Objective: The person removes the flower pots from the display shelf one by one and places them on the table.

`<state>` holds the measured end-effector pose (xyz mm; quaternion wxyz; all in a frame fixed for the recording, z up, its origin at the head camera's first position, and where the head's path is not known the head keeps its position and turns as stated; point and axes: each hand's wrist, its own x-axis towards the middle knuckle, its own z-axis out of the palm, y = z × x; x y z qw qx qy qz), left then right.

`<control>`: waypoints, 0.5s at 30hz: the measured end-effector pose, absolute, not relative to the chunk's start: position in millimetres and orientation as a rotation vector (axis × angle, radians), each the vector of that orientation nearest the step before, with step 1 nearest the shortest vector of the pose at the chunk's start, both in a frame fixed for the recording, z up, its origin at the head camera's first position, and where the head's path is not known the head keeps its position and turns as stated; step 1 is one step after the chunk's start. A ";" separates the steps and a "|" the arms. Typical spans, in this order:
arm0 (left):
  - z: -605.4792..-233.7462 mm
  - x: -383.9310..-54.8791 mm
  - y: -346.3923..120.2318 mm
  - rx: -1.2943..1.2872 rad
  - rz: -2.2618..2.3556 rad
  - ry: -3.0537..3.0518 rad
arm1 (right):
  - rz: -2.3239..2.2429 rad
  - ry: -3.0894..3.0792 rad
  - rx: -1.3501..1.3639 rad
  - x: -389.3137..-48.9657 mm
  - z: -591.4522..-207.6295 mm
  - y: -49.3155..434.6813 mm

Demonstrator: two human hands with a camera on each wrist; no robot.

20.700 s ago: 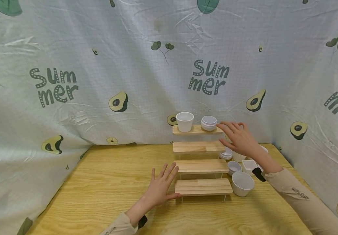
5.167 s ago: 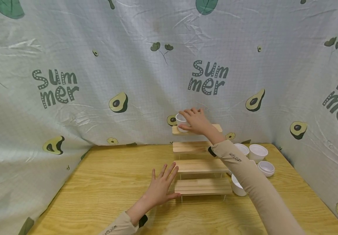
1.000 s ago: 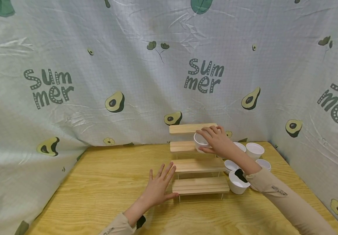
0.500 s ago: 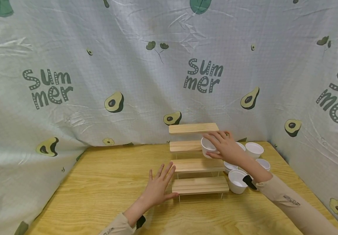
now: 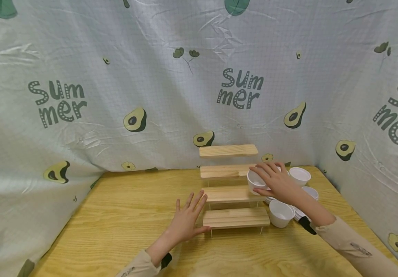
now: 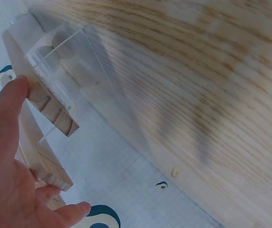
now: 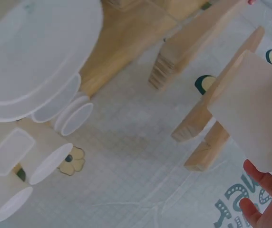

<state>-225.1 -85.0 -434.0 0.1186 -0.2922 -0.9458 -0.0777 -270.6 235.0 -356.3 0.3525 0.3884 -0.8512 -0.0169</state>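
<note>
My right hand (image 5: 283, 186) grips a white cup (image 5: 255, 184) by its rim and side, raised over the right end of the wooden tiered stand (image 5: 235, 219). From the right wrist view, the cup (image 7: 252, 114) appears side-on, with fingertips (image 7: 252, 168) at its wall. My left hand (image 5: 185, 221) lies spread along the stand's left ends, fingers straight. The left wrist view has its thumb (image 6: 16, 90) against the end of one wooden shelf (image 6: 50, 107), and other fingers by another shelf. Clear supports hold the shelves up.
Right of the stand, several white containers crowd the table: a large cup (image 5: 280, 217) in front, another cup (image 5: 300, 176) behind, and stacked bowls (image 5: 310, 192). A square white dish (image 7: 7, 154) shows in the right wrist view. A printed curtain (image 5: 164, 84) hangs behind.
Earlier the cup and small bowls stood on the top shelf; both are gone from there. Over the last second my right hand carried the cup down and right. My left hand stayed put.
</note>
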 end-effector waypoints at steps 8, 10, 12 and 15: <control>-433.6 -226.0 -84.6 -0.852 -0.232 -2.776 | -0.018 -2.213 0.962 -261.8 -365.4 251.6; -434.0 -226.1 -84.4 -0.852 -0.229 -2.776 | -0.019 -2.207 0.949 -259.4 -368.3 256.0; -434.5 -226.1 -84.5 -0.849 -0.223 -2.778 | -0.022 -2.202 0.933 -257.0 -371.2 260.3; -435.1 -226.7 -85.1 -0.846 -0.225 -2.772 | -0.023 -2.193 0.906 -253.8 -374.9 266.7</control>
